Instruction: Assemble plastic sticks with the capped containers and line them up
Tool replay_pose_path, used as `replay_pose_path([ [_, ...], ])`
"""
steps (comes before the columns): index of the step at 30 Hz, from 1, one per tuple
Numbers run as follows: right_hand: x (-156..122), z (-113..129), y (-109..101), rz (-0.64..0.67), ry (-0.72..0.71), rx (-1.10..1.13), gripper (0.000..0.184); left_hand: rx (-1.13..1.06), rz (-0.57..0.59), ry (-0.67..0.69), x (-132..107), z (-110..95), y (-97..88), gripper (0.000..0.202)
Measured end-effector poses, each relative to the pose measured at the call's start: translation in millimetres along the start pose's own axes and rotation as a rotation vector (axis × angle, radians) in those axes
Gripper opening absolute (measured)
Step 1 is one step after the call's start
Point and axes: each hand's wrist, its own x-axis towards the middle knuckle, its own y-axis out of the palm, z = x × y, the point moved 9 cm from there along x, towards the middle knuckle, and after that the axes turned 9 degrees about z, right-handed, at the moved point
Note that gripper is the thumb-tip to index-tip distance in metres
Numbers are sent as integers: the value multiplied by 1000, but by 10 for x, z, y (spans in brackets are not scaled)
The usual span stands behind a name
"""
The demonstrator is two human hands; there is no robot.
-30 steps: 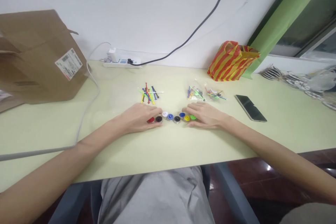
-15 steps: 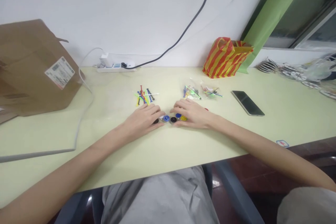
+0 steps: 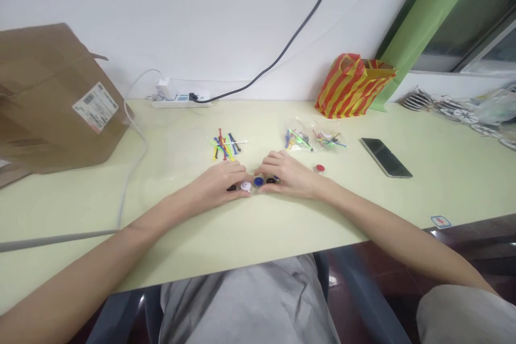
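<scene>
Small round pieces with coloured tops and clear sides stand close together between my hands. My left hand [image 3: 217, 184] curls its thumb and fingers around a white-topped piece [image 3: 245, 186] and a black-topped one [image 3: 231, 188]. My right hand [image 3: 288, 174] is bent around another black-topped piece [image 3: 271, 180], with a blue top partly showing under its fingers. A blue-topped piece [image 3: 258, 181] sits between the two hands, by the right fingertips. Behind my right wrist a red-topped piece [image 3: 320, 168] stands apart. What else lies under the palms is hidden.
Loose coloured plastic sticks [image 3: 226, 145] lie behind my left hand. Clear bags of coloured parts [image 3: 298, 140] lie behind the right. A phone [image 3: 386, 157], striped bag [image 3: 355, 86], cardboard box [image 3: 52, 102], power strip [image 3: 181, 101] and white cable [image 3: 133, 166] surround the work area.
The white-topped piece has come forward to my left fingertips. My right hand has shifted slightly left, covering the yellow-topped piece and uncovering more of the red-topped one. The view has shifted a little.
</scene>
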Motion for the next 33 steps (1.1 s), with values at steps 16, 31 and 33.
replay_pose_path([
  [16, -162, -179, 28, 133, 100, 204, 36, -170, 146, -229, -104, 282, 7, 50],
  [31, -445, -506, -205, 168, 256, 271, 9, 203, -45, 53, 32, -280, -65, 32],
  [33, -468, -528, -199, 182, 277, 274, 8, 239, -5, 94, 51, -344, 6, 38],
])
